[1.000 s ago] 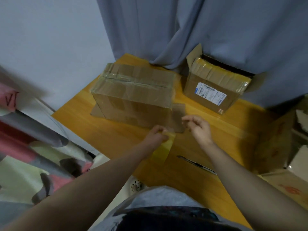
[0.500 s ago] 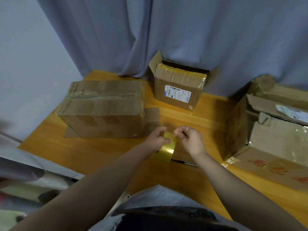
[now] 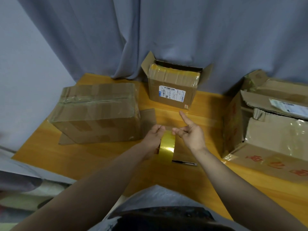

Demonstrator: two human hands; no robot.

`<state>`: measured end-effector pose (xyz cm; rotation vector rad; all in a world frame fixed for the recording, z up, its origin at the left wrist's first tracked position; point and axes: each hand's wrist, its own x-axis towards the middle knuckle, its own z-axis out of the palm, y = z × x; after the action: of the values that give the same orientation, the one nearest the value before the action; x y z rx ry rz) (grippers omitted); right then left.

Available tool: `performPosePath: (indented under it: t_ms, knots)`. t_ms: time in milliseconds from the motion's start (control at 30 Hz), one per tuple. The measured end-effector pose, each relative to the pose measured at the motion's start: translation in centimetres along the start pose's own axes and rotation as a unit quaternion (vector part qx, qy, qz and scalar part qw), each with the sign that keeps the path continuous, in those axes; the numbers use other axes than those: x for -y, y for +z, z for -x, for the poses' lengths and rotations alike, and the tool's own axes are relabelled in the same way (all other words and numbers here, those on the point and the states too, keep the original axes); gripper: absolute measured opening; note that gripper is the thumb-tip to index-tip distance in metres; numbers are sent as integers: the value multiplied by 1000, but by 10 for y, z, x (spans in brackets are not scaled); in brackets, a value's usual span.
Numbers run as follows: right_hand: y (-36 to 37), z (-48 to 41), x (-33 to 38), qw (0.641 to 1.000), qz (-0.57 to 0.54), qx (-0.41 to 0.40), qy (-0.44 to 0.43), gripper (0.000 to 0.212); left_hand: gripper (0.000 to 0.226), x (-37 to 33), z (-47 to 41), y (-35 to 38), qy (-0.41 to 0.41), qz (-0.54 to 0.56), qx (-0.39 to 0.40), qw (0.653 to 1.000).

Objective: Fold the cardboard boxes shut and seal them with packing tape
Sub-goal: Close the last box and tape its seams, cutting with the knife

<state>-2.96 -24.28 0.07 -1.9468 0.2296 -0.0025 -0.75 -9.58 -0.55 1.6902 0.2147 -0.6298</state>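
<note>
Left hand [image 3: 155, 135] grips tape [image 3: 166, 147], strip running toward me; right hand [image 3: 191, 135] at top edge, pinch unclear to me. Open box [image 3: 171, 90] straight ahead.

I've got open surface [image 3: 208, 105] ahead, hemmed by the taped box [image 3: 96, 112] left, labelled box [image 3: 171, 84] behind, torn box [image 3: 270, 130] right.

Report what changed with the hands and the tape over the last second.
The right hand came from the flap of the taped box to the packing tape roll and now pinches its top edge, index finger straightened. The left hand kept its grip on the roll. The view swung right. The taped box, labelled box and slim dark tool stayed put.
</note>
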Motion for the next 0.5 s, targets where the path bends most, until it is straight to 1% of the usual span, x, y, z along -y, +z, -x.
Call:
performPosePath:
  t_ms: [33,67,167,267,333,400,500]
  knots:
    - [-1,-1,-1,1000,7,5,-7,61,22,1,0,0,-3,-2,0,1000]
    - [-1,-1,-1,1000,11,12,-15,59,22,1,0,1,-7,-4,0,1000]
    - [-3,-2,-3,998,43,12,-35,35,21,-2,0,2,-23,12,-1,1000]
    - [-5,-2,-4,996,63,18,-56,22,10,-6,-1,-1,-42,29,13,999]
    - [-7,-3,-5,997,61,25,-46,18,5,-7,-3,-2,-43,28,19,998]
    - [-7,-6,-6,997,63,27,-34,15,9,-7,-3,-2,-45,31,22,998]
    - [-6,-8,-5,996,78,23,-23,20,16,-5,-4,-1,-48,31,20,998]
